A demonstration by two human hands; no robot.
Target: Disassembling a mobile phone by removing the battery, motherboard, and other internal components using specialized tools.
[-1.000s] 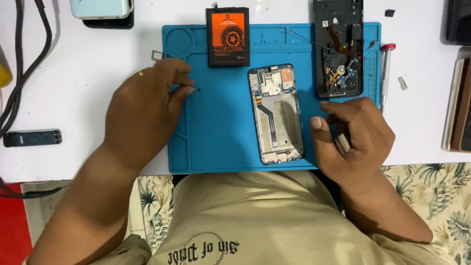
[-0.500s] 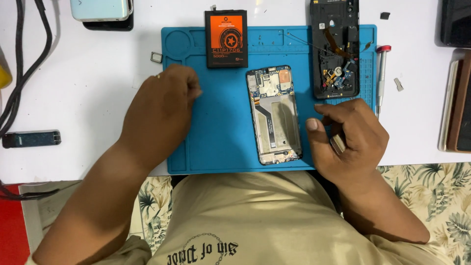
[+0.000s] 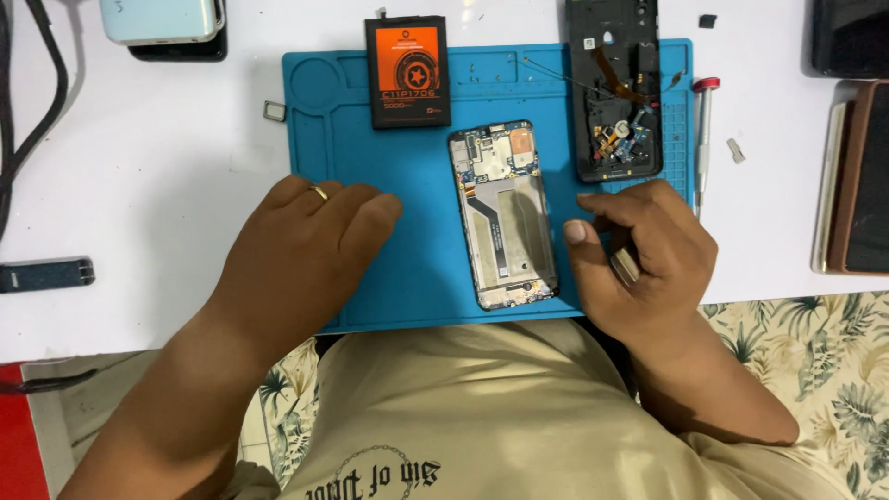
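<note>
A white table [image 3: 167, 176] under even light, leaf-patterned fabric [image 3: 815, 361] beside a red surface [image 3: 23, 444] below it.

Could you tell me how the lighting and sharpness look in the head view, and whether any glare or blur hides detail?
Head view: even, bright light with soft shadows under the left hand and right hand; the white table is nearly washed out; the opened phone on the blue mat is sharp, with no strong glare or motion blur.
</note>
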